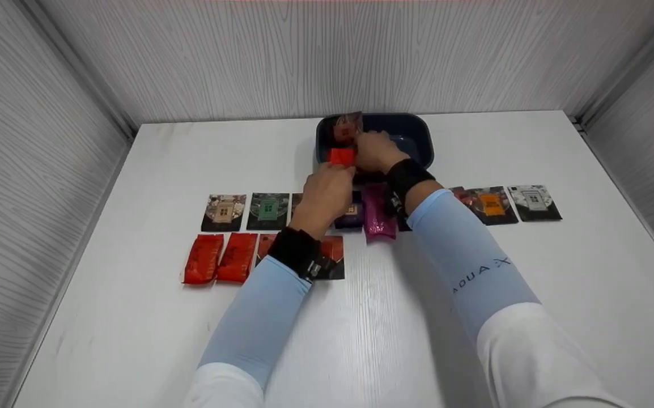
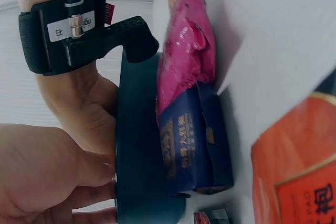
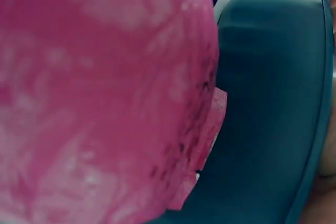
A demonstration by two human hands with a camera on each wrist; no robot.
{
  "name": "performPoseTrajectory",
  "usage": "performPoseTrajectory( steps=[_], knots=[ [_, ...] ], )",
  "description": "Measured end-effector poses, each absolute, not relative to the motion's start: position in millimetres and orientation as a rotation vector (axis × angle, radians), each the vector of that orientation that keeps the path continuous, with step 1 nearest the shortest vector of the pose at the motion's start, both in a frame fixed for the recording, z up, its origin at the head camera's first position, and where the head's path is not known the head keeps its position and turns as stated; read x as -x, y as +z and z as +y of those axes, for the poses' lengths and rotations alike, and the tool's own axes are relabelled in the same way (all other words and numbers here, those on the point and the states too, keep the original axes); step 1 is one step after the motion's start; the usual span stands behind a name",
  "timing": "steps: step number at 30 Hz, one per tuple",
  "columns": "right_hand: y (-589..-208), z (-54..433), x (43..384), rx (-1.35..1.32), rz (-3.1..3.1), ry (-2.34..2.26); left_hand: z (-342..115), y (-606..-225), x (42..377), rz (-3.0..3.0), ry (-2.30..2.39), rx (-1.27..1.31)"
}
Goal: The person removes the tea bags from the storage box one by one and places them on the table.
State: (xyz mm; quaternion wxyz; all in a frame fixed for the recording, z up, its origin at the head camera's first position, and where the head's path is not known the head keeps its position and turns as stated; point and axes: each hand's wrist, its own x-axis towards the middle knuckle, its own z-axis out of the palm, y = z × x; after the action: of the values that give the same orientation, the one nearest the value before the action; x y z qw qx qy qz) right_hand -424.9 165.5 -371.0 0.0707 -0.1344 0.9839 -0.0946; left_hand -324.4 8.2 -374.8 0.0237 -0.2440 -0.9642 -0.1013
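In the head view, a dark blue plastic tray (image 1: 417, 133) stands at the back of the table. My left hand (image 1: 327, 190) is at its near left rim, fingers bent against the lower edge of a bright red packet (image 1: 342, 156). My right hand (image 1: 379, 152) reaches into the tray with bent fingers, right beside that packet and a brownish-red clear-edged packet (image 1: 348, 129). The right fingertips are hidden, so I cannot tell what they hold. The left wrist view shows the left hand (image 2: 47, 177) at the tray wall (image 2: 139, 156).
Before the tray lie a shiny magenta packet (image 1: 379, 212) and a dark blue box (image 2: 191, 140), in a row with flat sachets such as a green-labelled one (image 1: 269, 211) and a white-labelled one (image 1: 534, 202). Two red packets (image 1: 203, 259) lie nearer, left. A wall panel (image 1: 247, 62) rises behind.
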Motion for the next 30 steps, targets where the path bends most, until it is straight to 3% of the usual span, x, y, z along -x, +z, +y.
performPoseTrajectory(
  steps=[8, 12, 18, 22, 26, 30],
  knots=[
    [-358.8, 190.7, 408.4, 0.185, 2.933, -0.898, 7.5, -375.0, 330.0, -2.970, -0.391, 0.760],
    [-353.8, 199.1, 387.1, 0.178, 2.949, -1.232, 4.1, -369.9, 331.3, -2.937, -0.714, 0.697],
    [-354.5, 192.0, 335.5, 0.337, 3.121, -1.436, -1.5, -358.4, 322.1, -2.809, -1.468, 0.548],
    [-368.7, 183.7, 304.0, 0.658, 3.181, -1.420, -4.6, -362.5, 307.6, -2.661, -1.846, 0.556],
    [-383.0, 182.4, 284.3, 0.890, 3.097, -1.369, -11.9, -373.2, 296.6, -2.490, -2.140, 0.571],
    [-394.0, 184.5, 268.9, 0.900, 3.047, -1.382, -20.1, -380.6, 288.9, -2.463, -2.204, 0.541]
  ],
)
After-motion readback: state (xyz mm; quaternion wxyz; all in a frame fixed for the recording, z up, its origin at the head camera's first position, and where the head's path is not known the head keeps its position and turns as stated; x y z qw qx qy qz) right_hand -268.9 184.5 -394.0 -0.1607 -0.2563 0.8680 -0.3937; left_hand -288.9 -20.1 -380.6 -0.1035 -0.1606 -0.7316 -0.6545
